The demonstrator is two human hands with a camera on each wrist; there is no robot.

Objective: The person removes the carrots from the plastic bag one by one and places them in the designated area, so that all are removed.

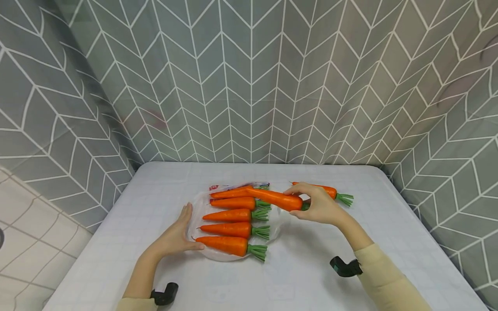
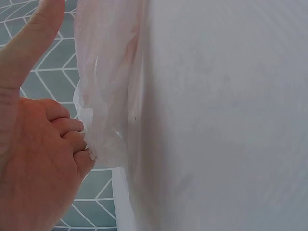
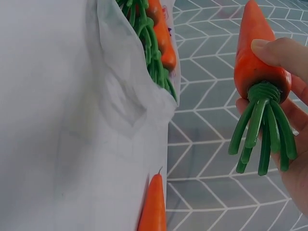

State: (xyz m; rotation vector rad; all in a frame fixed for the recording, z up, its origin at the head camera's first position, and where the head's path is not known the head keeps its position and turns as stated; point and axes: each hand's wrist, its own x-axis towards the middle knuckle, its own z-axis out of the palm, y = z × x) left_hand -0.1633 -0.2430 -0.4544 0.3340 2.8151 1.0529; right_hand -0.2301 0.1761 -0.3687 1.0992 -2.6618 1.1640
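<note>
My right hand point(image 1: 320, 205) grips an orange carrot point(image 1: 277, 199) by its thick end, with thumb and fingers round it. Green stems point(image 3: 264, 130) hang below that grip in the right wrist view. The carrot's thin tip points left, overlapping the rearmost carrot in the head view. Several carrots point(image 1: 227, 215) lie in a column on a thin white plastic bag point(image 1: 275, 231), tips left and stems right. My left hand point(image 1: 175, 235) rests at the bag's left edge, thumb spread from the fingers. Its fingertips touch the bag's crumpled film point(image 2: 103, 115).
Another carrot point(image 1: 331, 191) lies on the table behind my right hand. The white-covered table point(image 1: 311, 268) reaches back to a grey curtain point(image 1: 249, 86) with white zigzag lines. Similar curtains hang at both sides.
</note>
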